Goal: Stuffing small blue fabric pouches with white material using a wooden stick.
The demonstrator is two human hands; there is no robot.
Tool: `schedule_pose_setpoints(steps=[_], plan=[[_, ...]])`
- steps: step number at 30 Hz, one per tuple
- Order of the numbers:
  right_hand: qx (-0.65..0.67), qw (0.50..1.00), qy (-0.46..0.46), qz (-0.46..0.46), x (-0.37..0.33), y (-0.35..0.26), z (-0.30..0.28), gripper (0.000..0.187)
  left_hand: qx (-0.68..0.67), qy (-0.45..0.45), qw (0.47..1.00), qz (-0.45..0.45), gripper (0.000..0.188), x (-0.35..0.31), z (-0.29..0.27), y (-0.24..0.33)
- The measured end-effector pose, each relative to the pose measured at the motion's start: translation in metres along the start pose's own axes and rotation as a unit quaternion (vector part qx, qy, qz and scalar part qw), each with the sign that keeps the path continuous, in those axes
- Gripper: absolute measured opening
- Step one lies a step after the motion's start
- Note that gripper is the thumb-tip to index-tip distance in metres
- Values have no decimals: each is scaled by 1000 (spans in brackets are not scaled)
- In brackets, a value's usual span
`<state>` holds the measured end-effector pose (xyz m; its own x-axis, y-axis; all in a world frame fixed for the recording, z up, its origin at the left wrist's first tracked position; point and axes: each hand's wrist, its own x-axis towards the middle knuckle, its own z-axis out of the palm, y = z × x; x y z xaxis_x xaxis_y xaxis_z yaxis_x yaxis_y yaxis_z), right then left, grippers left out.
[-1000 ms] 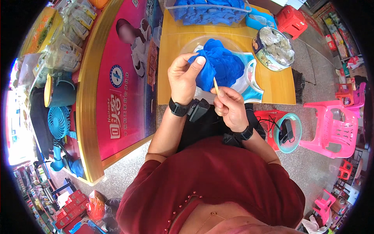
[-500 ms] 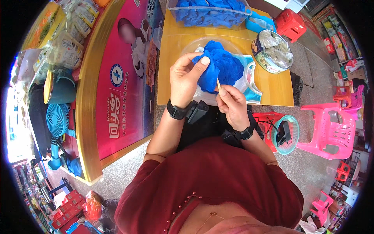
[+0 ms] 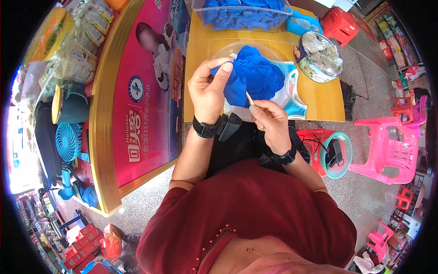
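A bunched blue piece of thin fabric (image 3: 263, 77) is raised over the near part of the yellow wooden table (image 3: 319, 102). My left hand (image 3: 207, 91) pinches its left edge between thumb and fingers. In my right hand (image 3: 272, 125), a thin pale wooden stick (image 3: 249, 97) is gripped near its lower end. The stick's upper tip points at the fabric's lower edge; whether it touches cannot be made out. Beneath the fabric lie a clear round plastic dish (image 3: 222, 51) and a white and turquoise item (image 3: 296, 108), both partly hidden.
At the table's far edge stands a clear box (image 3: 242, 26) of blue fabric, beside a blue container (image 3: 301, 23). A round tin (image 3: 318, 64) holds plastic-wrapped stuff. A pink counter (image 3: 146, 100) borders the left; a green basket (image 3: 338, 169) and pink chair (image 3: 388, 146) are right.
My left hand has moved left and slightly down, drawing the fabric's edge out with it. The stick has shifted a little left and tilts to the upper left.
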<state>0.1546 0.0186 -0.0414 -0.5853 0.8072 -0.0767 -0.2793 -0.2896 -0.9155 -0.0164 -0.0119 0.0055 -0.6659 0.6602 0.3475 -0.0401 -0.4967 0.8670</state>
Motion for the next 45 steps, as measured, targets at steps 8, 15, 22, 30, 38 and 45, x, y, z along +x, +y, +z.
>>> schedule_pose_setpoints(steps=[8,15,22,30,38,45], plan=[[57,998,1,22,1,-2,0,17,-83,-10,993,-89,18,0,5,-5],[95,994,-21,48,1,-8,1,13,-118,-20,989,-85,16,-2,4,-13],[144,983,-54,99,1,-13,7,16,-217,-14,971,-104,14,-5,5,-16],[113,980,-95,134,10,-21,-3,21,-163,-18,976,-140,14,2,0,-14],[-173,983,-13,-59,13,-25,-20,19,-73,-42,986,-146,16,2,5,-2],[-235,952,33,-195,19,-22,-21,18,12,-90,982,-165,16,-2,7,-9]])
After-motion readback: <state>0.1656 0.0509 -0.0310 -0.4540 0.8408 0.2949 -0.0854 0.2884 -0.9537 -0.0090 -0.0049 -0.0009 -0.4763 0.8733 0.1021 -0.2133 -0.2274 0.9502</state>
